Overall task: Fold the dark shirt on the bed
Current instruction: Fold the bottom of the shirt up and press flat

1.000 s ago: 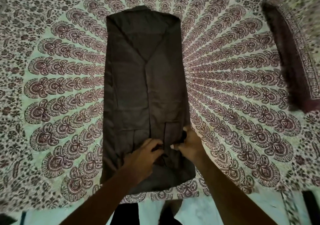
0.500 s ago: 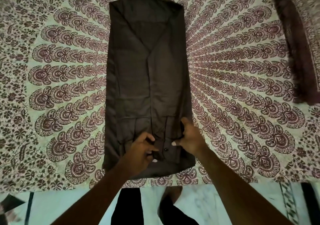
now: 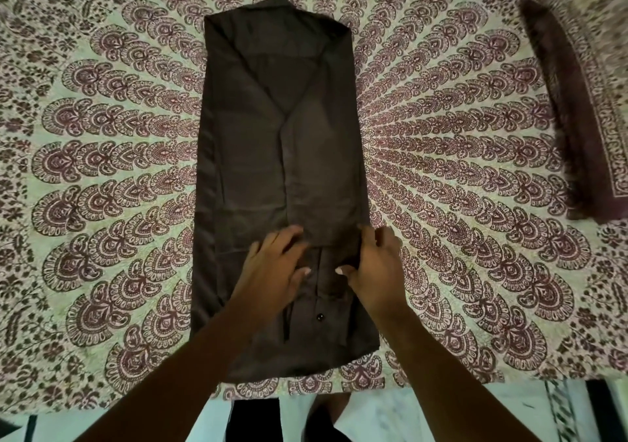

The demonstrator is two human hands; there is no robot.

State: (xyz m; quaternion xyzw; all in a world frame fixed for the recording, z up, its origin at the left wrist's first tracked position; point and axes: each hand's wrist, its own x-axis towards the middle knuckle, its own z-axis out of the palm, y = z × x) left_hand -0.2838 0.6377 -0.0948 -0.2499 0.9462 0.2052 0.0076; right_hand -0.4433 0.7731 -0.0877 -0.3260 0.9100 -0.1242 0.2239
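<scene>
The dark shirt [image 3: 282,156] lies mid-bed [image 3: 102,170] as a strip running from 12 to 6 o'clock. The left hand [image 3: 275,268] rests flat and released near 6 o'clock. The right hand [image 3: 375,265] curls at the 3 o'clock edge; its grasp is indeterminate. Risk: lifting unevenly would likely open the folded-in sides.

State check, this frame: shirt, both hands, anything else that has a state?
dark shirt: sides folded in, one long strip, flat on the bedspread.
left hand: fingers straight, pressing the shirt's near part.
right hand: on the shirt's right edge; grip unclear.
bedspread: spread flat under the shirt.
pillow: lying at far right, untouched.
</scene>
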